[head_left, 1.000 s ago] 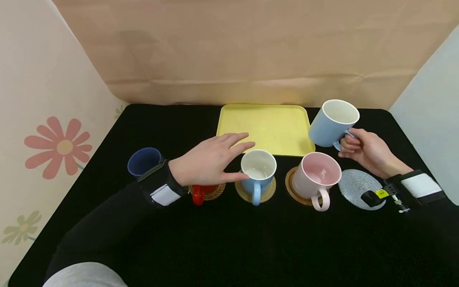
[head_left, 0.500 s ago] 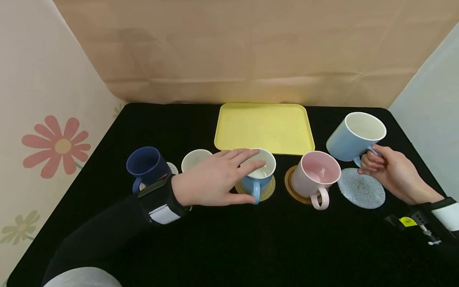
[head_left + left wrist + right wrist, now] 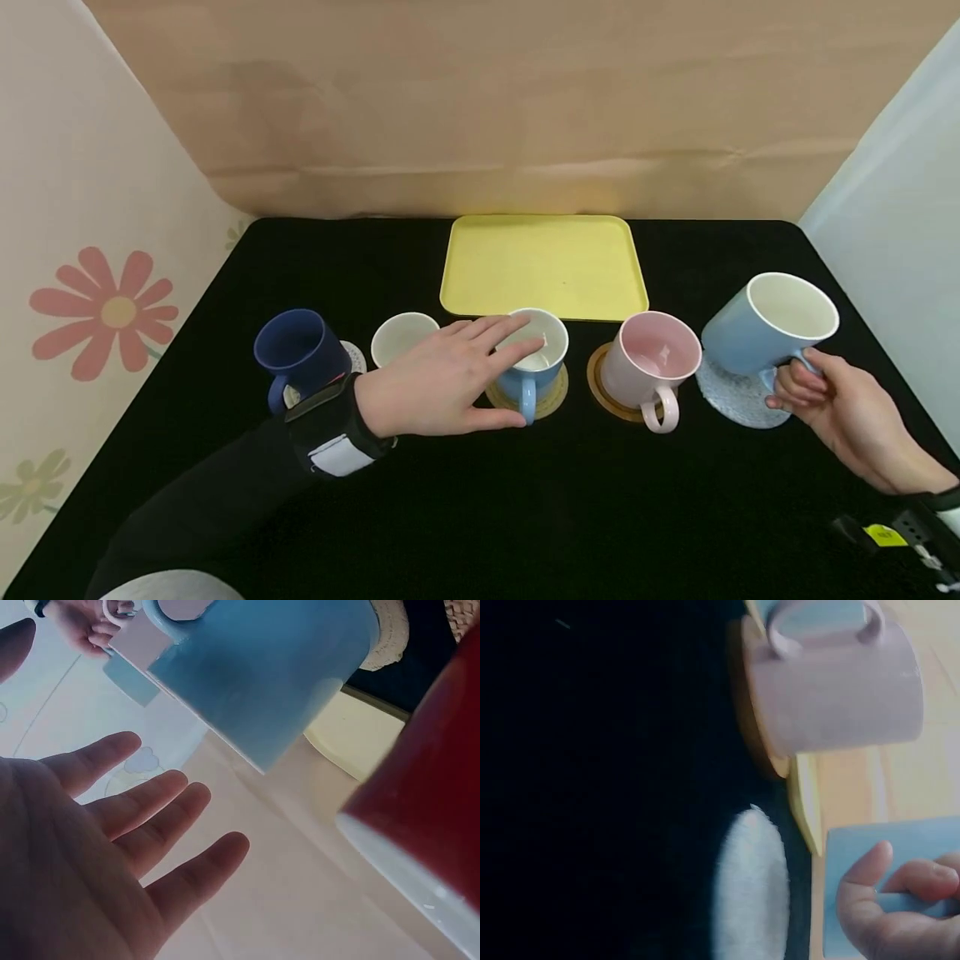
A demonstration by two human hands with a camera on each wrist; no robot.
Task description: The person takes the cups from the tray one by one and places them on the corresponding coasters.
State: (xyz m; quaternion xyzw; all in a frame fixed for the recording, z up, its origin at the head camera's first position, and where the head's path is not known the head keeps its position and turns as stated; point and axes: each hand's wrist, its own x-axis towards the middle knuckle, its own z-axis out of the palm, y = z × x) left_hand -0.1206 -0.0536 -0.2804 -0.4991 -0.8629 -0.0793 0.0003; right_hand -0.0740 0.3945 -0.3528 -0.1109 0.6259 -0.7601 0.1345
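Note:
My right hand (image 3: 847, 417) grips a large light blue mug (image 3: 753, 329) by its handle. The mug is tilted and hangs over the round grey coaster (image 3: 742, 408); the right wrist view shows the coaster (image 3: 751, 892) apart from it. My left hand (image 3: 442, 375) spreads its fingers above the smaller blue mug (image 3: 551, 375) and holds nothing. Beside that palm stands a red mug (image 3: 427, 765); the head view shows only its white inside (image 3: 401, 337), the rest being hidden by the hand. A pink mug (image 3: 626, 375) stands on a wooden coaster (image 3: 596, 387).
At the left a navy mug (image 3: 311, 362) stands on a pale coaster (image 3: 354, 354). A yellow tray (image 3: 547, 267) lies behind the row, near the paper-covered back wall (image 3: 480, 108). Side walls bound the black table (image 3: 525, 508).
My right hand has brought the light blue mug rightward and nearer to me, over the grey coaster. The left hand first shifted nearer to me and has barely moved since.

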